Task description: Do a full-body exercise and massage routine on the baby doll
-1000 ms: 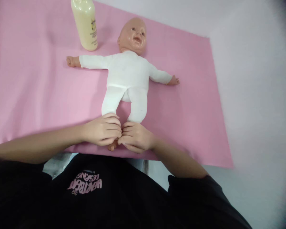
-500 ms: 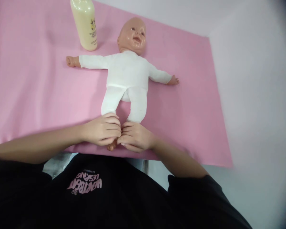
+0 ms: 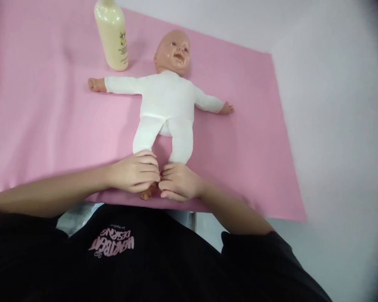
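Note:
A baby doll (image 3: 168,96) with a white cloth body lies on its back, arms stretched out, head away from me. My left hand (image 3: 135,172) is wrapped round the doll's lower leg on the left; a bare foot (image 3: 148,192) sticks out beneath it. Round the lower leg on the right, my right hand (image 3: 181,182) is closed, and that foot is hidden by it. The fingers of both hands nearly meet between the legs.
Under the doll spreads a pink sheet (image 3: 248,147) with a few wrinkles at the left. A pale yellow lotion bottle (image 3: 112,40) stands near the doll's head, its top cut off by the frame. A white wall (image 3: 334,105) rises beyond the sheet at the right.
The view has shifted slightly, so the doll and bottle sit a little lower in the picture. My right-hand fingers have drawn back slightly to the right, uncovering more of the left foot.

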`<state>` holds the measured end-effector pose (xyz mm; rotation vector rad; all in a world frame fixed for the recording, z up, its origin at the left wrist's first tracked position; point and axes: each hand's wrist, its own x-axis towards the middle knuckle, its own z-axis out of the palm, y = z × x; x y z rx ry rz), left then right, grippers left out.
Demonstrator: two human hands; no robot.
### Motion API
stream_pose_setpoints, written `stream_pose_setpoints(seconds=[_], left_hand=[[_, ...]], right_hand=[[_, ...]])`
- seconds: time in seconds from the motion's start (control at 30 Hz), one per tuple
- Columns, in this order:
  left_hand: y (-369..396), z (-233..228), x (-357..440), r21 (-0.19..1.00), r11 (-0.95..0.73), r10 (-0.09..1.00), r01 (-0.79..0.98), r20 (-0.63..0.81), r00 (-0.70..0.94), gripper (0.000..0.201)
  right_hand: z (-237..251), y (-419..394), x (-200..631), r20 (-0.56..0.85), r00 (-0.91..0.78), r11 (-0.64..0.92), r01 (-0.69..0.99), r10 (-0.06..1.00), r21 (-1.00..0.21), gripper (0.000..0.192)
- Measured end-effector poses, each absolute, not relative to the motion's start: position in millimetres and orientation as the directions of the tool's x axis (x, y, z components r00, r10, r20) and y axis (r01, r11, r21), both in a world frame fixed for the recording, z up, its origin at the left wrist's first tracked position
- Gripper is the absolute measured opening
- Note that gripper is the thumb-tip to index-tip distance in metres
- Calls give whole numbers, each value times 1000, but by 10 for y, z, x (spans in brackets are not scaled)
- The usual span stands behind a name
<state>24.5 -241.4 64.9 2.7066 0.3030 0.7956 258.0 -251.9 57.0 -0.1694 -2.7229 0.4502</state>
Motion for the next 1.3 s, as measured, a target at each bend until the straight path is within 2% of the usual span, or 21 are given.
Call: stream_pose_setpoints(seconds=[0.07,0.23,0.33,0.5,0.67,0.73,0.83,0.93,1.0,1.13,1.2,1.3], left_hand=[[-2412,642,251,357,-921,319,153,473,821,25],[-2404,593,280,403,-837,521,369,384,762,26],[-2389,539,278,391,-817,560,425,360,746,29],[-2332,463,238,411,-770,628,488,353,693,31],[-2263,409,208,449,-750,655,485,404,639,32],[-2236,394,202,468,-729,680,500,407,611,33],[-2192,388,192,501,-690,721,523,405,563,34],[-2134,375,180,528,-661,747,533,405,527,39],[-2088,349,174,556,-630,773,542,389,501,43],[-2001,291,161,633,-527,848,568,341,406,49],[-1970,281,151,663,-493,867,564,315,387,51],[-1942,285,140,678,-492,863,546,300,406,51]], right_hand=[[582,-2531,2563,357,-917,935,46,180,-351,61],[609,-2586,2499,308,-934,927,58,181,-370,57],[604,-2591,2487,279,-940,927,84,195,-367,54],[564,-2556,2513,285,-908,867,144,308,-478,47],[533,-2543,2539,277,-847,786,234,453,-572,27],[522,-2525,2545,304,-832,794,240,465,-558,26],[498,-2461,2559,457,-780,862,199,428,-467,33],[481,-2372,2575,577,-710,903,211,405,-375,30],[477,-2318,2586,598,-637,870,289,486,-399,25],[457,-2223,2603,512,-324,604,497,795,-623,34],[433,-2165,2604,408,-184,443,497,894,-747,42],[400,-2068,2597,287,-128,314,417,949,-853,42]])
